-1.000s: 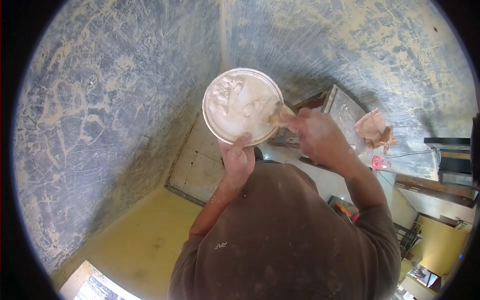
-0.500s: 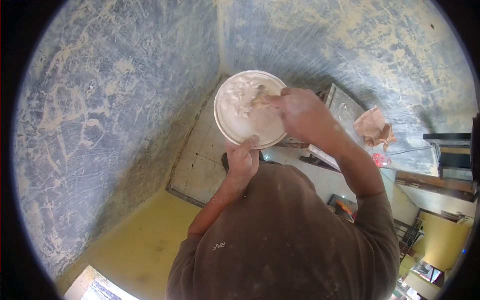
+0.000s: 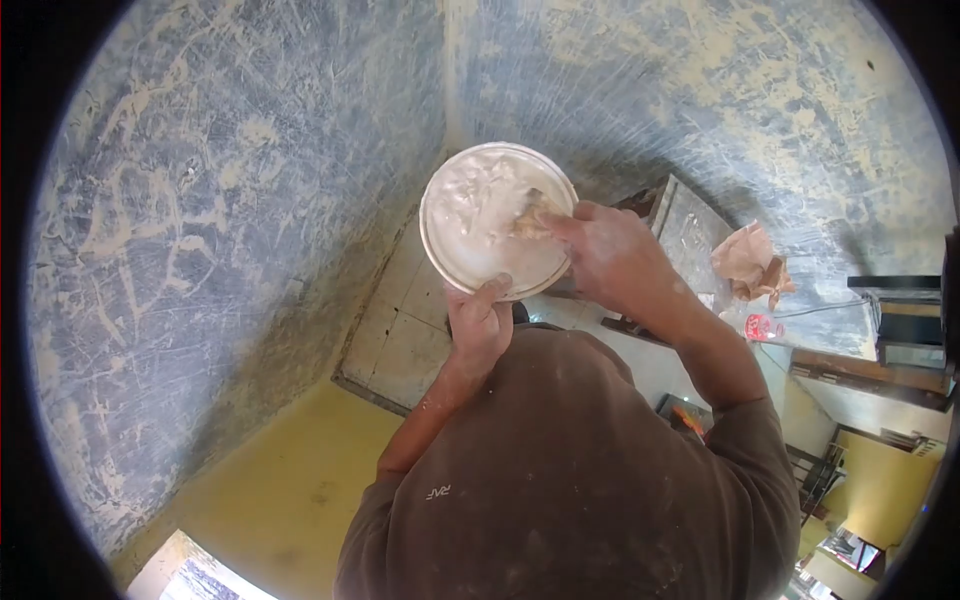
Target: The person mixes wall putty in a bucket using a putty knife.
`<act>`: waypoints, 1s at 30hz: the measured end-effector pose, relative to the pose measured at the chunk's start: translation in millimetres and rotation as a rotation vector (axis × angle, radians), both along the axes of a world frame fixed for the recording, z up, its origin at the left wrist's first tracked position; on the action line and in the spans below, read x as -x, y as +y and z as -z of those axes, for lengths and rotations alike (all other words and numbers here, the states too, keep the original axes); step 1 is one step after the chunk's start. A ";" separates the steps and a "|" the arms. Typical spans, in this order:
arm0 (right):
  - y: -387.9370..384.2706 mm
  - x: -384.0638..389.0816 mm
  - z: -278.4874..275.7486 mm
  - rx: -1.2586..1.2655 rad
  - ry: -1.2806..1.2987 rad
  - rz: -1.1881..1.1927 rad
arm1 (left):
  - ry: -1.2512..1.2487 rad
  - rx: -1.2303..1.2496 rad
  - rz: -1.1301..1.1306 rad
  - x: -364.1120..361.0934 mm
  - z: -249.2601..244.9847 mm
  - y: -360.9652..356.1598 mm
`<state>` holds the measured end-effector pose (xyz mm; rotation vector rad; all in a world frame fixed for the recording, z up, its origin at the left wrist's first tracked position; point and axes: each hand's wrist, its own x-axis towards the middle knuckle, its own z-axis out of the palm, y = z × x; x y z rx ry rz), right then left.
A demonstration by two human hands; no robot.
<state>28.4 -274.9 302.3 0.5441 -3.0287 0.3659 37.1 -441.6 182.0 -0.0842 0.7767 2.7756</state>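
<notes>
My left hand (image 3: pixel 480 322) grips the near edge of a round white bucket lid (image 3: pixel 462 262), its thumb over the rim. Thick, off-white paste (image 3: pixel 482 190) lies in lumps and smears across the lid's upper part. The fingers of my right hand (image 3: pixel 615 250) are closed on a paste-coated putty knife (image 3: pixel 535 212). Its pale working end rests in the paste at the right side of the lid. Much of its handle is hidden inside my right hand.
Scuffed blue-grey walls (image 3: pixel 230 200) with pale patches meet in a corner ahead. A table (image 3: pixel 690 225) stands right, with crumpled brown paper (image 3: pixel 748 262) and a red-labelled plastic bottle (image 3: pixel 762 326) near it. Floor tiles (image 3: pixel 395 345) show below; a dark chair (image 3: pixel 905 310) is far right.
The putty knife and my right hand have shifted slightly right and down over the lid. The paste is spread differently. The lid has moved slightly left, still in my left hand.
</notes>
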 end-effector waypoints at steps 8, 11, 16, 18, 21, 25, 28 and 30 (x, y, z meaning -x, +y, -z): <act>4.1 2.6 -5.2 0.054 0.024 0.066 | -0.038 -0.015 -0.051 8.0 -6.8 -1.2; -1.1 20.0 9.1 0.012 0.018 0.017 | 0.017 0.029 0.069 1.3 -3.7 -6.9; 27.9 33.9 13.4 0.018 0.036 -0.059 | -0.043 -0.028 0.031 7.6 -3.6 -4.8; 23.0 34.4 15.0 0.098 0.032 -0.039 | 0.046 0.085 0.084 9.7 4.1 -7.1; 1.4 28.4 17.3 -0.018 0.054 -0.063 | 0.188 0.284 0.093 11.0 16.7 -1.3; 7.3 15.0 -3.6 0.099 0.089 -0.061 | -0.052 -0.085 0.032 16.2 9.1 -7.2; 14.5 0.7 -21.6 0.019 -0.044 0.009 | -0.037 -0.041 -0.001 17.9 3.5 -10.1; 14.5 -7.5 -14.4 -0.008 -0.182 0.114 | -0.024 -0.047 0.002 17.6 7.4 -6.6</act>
